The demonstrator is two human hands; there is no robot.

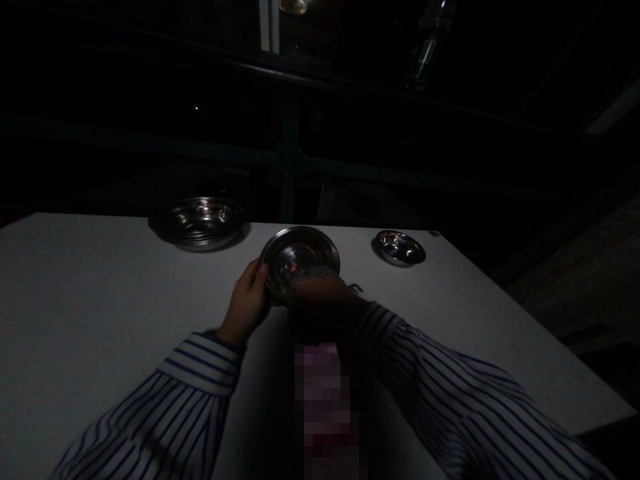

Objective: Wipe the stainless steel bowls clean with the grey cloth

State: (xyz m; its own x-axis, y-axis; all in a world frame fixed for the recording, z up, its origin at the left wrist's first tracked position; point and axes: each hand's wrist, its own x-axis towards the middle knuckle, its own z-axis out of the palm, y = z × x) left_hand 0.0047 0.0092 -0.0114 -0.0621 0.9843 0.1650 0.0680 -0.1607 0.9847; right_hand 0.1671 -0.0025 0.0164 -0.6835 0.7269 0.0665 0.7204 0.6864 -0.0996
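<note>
A shiny steel bowl [285, 243] is tilted toward me over the white table, its inside facing up and toward me. My left hand [249, 299] grips its left rim, thumb on top and the fingers hidden underneath. Inside the bowl's near right part, my right hand [325, 293] presses down, closed over a greyish crumpled cloth [320, 271]. Most of the right fingers are hidden in shadow. A small blue bit [356, 289] shows just past the right wrist.
On the white table [100, 287], a stack of steel bowls [200, 223] stands at the back left. One smaller steel bowl [400, 248] sits at the back right. Dark bars and a rail [287, 77] lie beyond the table's far edge. The room is very dim.
</note>
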